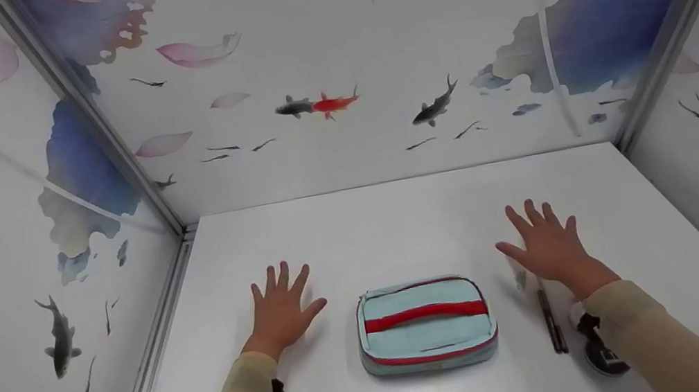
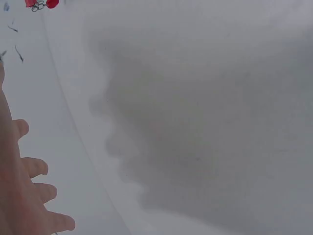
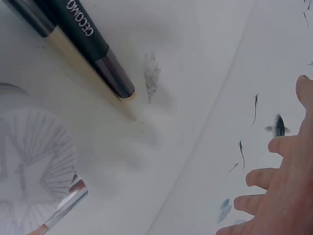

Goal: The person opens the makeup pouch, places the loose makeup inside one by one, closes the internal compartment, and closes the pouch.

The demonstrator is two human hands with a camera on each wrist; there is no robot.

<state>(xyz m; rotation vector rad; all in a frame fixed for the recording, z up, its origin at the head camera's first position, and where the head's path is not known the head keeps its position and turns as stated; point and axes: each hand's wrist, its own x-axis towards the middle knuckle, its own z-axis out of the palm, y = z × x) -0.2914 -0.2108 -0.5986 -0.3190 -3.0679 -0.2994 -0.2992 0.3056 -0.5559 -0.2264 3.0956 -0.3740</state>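
Fingers spread, my left hand [image 1: 281,315] is over the white table, left of a pale blue zippered case [image 1: 428,338] with red piping and a red strap handle [image 1: 424,314]. My right hand [image 1: 551,252] has its fingers spread too, to the right of the case and beyond two slim dark pencil-like sticks [image 1: 553,328]. Neither hand holds anything. Lettering runs along one dark stick [image 3: 80,29] in the right wrist view. A round translucent disc with a star pattern [image 3: 29,166] lies near it. The left wrist view shows fingers [image 2: 36,167] and a broad shadow.
Partly under the right sleeve sits a round black container [image 1: 603,358]. A small speckled, see-through piece [image 3: 151,76] lies near the sticks' tips. White panels [image 1: 350,154] printed with fish and petals enclose the table [image 1: 388,218] at the back and both sides.
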